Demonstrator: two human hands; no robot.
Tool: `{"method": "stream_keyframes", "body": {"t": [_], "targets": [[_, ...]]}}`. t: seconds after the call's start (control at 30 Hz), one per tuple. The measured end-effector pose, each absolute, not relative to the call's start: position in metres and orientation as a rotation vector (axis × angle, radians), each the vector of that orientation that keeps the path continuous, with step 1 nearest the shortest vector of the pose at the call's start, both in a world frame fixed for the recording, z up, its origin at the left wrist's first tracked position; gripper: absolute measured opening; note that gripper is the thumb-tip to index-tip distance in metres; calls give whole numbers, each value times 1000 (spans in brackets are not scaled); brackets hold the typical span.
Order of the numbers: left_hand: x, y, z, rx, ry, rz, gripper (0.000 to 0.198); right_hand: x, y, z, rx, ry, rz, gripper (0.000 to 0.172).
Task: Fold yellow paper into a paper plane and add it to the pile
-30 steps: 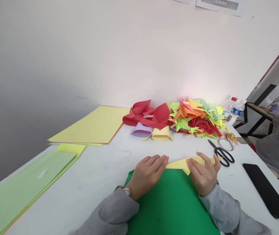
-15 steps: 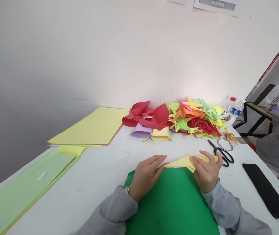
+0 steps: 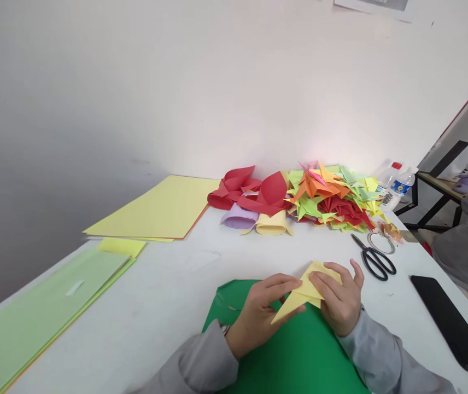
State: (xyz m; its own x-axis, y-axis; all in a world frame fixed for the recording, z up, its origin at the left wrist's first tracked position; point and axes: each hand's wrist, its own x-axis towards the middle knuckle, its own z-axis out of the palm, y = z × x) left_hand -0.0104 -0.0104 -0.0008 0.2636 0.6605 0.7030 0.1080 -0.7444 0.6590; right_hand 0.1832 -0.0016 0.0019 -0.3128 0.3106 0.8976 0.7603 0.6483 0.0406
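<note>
A folded yellow paper piece (image 3: 303,293) with a long pointed tip is held above a green paper sheet (image 3: 291,355). My left hand (image 3: 258,314) pinches its lower left side, thumb under, fingers over. On the right, my right hand (image 3: 338,298) grips the wider end, fingers curled round it. The point of the paper aims down and to the left. Both sleeves are grey.
A pile of folded paper shapes (image 3: 324,197) in red, orange, green and yellow lies at the back. Black scissors (image 3: 375,260) and a tape ring (image 3: 380,242) sit right of my hands, a black phone (image 3: 451,320) further right. Yellow sheets (image 3: 156,210) and green sheets (image 3: 37,317) lie left.
The yellow piece lay flat and stretched sideways under both hands; now it is lifted off the table and turned, its point down-left. Both hands moved closer together.
</note>
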Motion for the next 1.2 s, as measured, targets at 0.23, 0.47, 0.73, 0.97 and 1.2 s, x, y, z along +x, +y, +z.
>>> {"method": "stream_keyframes", "body": {"t": [0.23,0.47,0.73,0.97,1.2], "targets": [[-8,-11,-1,2082,696,1576,23,183,-1,1,-855,-1928,-583,28],[-9,-7,2,1746,951,1402,17,185,1,0,-893,-1984,-584,21],[-13,3,0,1308,1151,1205,40,193,8,-6,-982,-1976,-700,18],[-19,7,2,1414,915,1269,24,192,1,2,-882,-2051,-757,18],[-13,0,2,1382,773,1130,28,185,-14,18,-806,-2050,-565,11]]}}
